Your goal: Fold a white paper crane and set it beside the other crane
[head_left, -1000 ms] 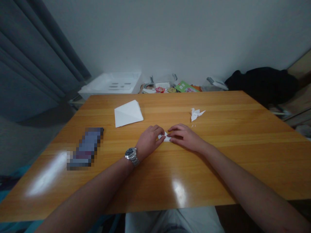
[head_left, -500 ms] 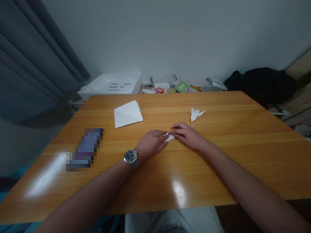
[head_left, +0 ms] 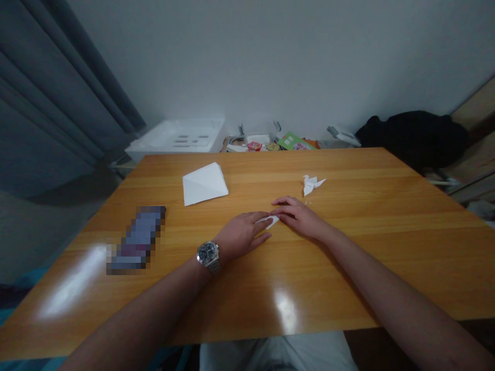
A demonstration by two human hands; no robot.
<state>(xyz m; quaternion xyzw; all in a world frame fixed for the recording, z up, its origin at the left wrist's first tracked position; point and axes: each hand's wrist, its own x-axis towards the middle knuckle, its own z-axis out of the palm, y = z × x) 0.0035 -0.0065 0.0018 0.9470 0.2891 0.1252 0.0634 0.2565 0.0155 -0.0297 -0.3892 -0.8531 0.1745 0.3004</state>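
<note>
A small piece of folded white paper (head_left: 273, 221) lies on the wooden table between my hands, partly covered by fingers. My left hand (head_left: 245, 232), with a metal watch (head_left: 208, 253) at the wrist, stretches its fingers flat across the paper's left part; the thumb is spread apart below. From the right, my right hand (head_left: 296, 214) has its index finger and thumb closed at the paper's far right end, while another finger extends beyond. A finished white paper crane (head_left: 311, 184) stands just past my right hand, with tiny white scraps near it.
A stack of white paper sheets (head_left: 204, 184) lies at the back left. Nearer on the left is a pixelated phone-like object (head_left: 141, 237). Behind the wooden table (head_left: 348, 288) are a white tray (head_left: 185, 135), a green booklet (head_left: 294, 141) and a black cloth heap (head_left: 413, 136).
My left hand's fingers have slid slightly to the right over the folded paper, and its thumb has spread away. My right hand stays nearly where it was. The whole view has shifted slightly.
</note>
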